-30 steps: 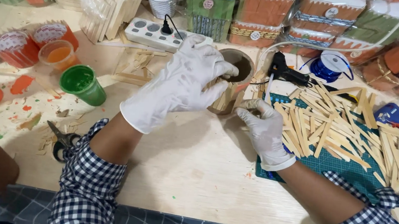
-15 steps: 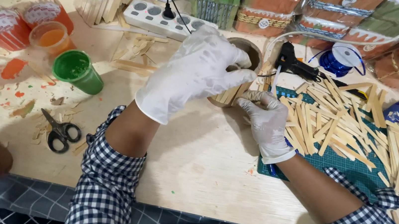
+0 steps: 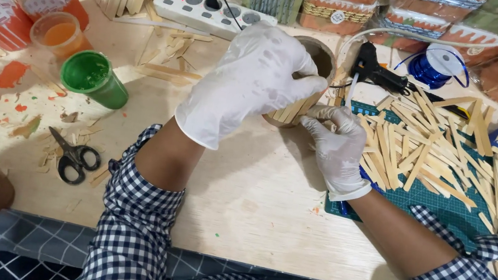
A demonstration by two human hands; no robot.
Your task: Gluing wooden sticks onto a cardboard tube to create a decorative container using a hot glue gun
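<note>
White gloves (image 3: pixel 249 84), checked sleeves (image 3: pixel 132 233) (navy-white), green mat (image 3: pixel 441 206).

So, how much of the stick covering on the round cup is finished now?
Some wooden sticks already stand on the round brown cup. The white-gloved left hand grips it; the gloved right hand presses its side. Many loose flat sticks lie unused on the green mat.

Bright, even light is falling from above onto the wooden table (image 3: pixel 266 204), and soft shadows are pooling just under both forearms. The white glove on the left hand (image 3: pixel 249 84) is glaring, its folds washing out and blurring slightly. Edges are bowing with wide-angle distortion, and the wrapped goods along the top are softening.
</note>
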